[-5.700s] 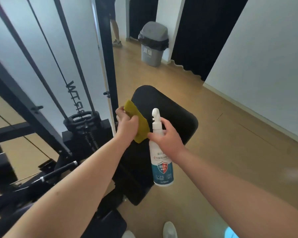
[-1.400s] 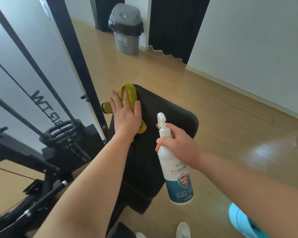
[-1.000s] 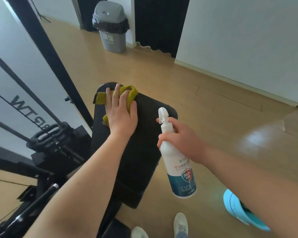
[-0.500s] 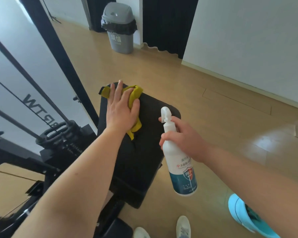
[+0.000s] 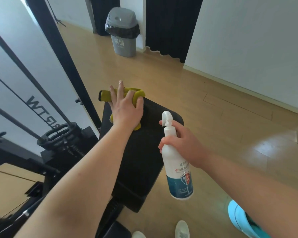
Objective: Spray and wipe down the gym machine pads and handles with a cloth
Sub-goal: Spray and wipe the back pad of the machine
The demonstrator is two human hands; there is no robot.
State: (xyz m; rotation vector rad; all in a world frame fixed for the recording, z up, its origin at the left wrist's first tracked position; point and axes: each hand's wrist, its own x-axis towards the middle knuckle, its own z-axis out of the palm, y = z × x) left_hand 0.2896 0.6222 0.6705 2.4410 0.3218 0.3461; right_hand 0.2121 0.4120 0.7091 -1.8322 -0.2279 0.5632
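Observation:
A black padded seat (image 5: 139, 155) of the gym machine stands in front of me. My left hand (image 5: 126, 109) lies flat on a yellow-green cloth (image 5: 136, 95) at the pad's far left corner, fingers straight and pressing it down; most of the cloth is under the hand. My right hand (image 5: 182, 143) grips a white spray bottle (image 5: 178, 172) with a blue label, held upright over the pad's right edge, nozzle pointing left.
The machine's black frame, cables and weight stack (image 5: 58, 136) stand on the left. A grey lidded bin (image 5: 122, 31) is at the back by a dark curtain (image 5: 170, 26). A light blue object (image 5: 237, 219) sits on the wooden floor at lower right. My shoes (image 5: 181, 229) show at the bottom.
My left hand has slid the cloth over the far end of the pad, now at its far left corner. The bottle stays held in about the same place.

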